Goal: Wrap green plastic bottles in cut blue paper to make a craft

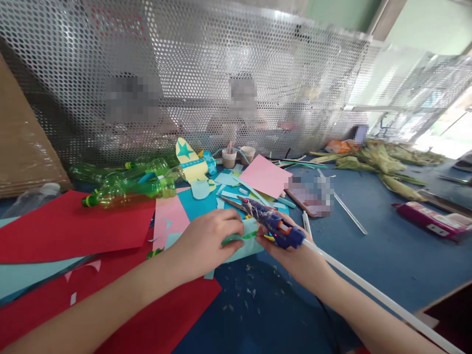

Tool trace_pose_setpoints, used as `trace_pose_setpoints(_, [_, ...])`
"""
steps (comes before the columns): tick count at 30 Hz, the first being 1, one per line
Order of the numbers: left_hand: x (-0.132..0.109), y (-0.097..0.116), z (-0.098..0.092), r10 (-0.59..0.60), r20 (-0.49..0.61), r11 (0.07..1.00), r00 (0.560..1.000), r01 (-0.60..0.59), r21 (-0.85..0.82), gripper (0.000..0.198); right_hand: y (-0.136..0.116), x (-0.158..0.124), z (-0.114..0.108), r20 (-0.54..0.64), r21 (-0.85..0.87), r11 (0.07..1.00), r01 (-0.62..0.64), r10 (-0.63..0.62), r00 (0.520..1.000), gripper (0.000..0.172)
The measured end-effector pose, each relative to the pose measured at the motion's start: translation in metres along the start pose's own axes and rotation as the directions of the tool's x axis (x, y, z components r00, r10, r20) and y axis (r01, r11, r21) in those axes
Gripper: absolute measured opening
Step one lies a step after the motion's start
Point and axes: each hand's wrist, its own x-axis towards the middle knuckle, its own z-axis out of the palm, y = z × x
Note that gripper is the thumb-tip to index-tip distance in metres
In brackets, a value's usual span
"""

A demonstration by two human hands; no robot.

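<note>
My right hand (289,253) is wrapped around a dark blue glue gun (267,216), whose nozzle points up and left over the paper. A long white glue stick (372,290) runs out of its back along my forearm. Opposite it, my left hand (217,233) pinches a green translucent plastic piece (232,238); its exact shape is partly hidden by my fingers. Light blue paper (239,253) lies beneath both hands. Just beyond them are scissor blades (232,202) and paper scraps. A yellow paper-covered bottle rocket (193,169) with a blue star lies farther back.
Green plastic bottles (129,189) and red paper sheets (84,221) fill the left side. Pink paper (265,176), a phone (308,196) and paper cups (229,158) lie beyond my hands. Corn husks (379,157) and a magenta packet (427,219) are right. A perforated metal screen (199,73) stands behind.
</note>
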Motion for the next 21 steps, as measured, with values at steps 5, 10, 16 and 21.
trace_pose_setpoints(5, [0.001,0.000,0.003,0.020,-0.034,0.998,0.999,-0.022,-0.057,0.008,-0.005,0.001,-0.001,0.034,-0.061,0.997,-0.044,0.046,0.998,0.027])
trace_pose_setpoints(10, [0.003,0.006,0.005,-0.008,-0.024,0.999,1.000,0.010,0.050,0.018,-0.017,0.006,-0.010,0.088,-0.214,0.977,0.007,0.012,0.996,0.020])
trace_pose_setpoints(16, [0.008,0.006,0.010,0.048,-0.050,0.999,0.998,-0.047,0.023,0.012,-0.011,0.006,-0.009,0.071,-0.144,0.989,0.042,-0.032,0.997,0.019])
trace_pose_setpoints(21, [0.008,0.000,0.012,0.049,-0.113,0.992,0.992,-0.062,-0.114,0.024,-0.003,0.004,-0.005,0.069,-0.032,0.999,-0.041,0.043,0.997,0.024])
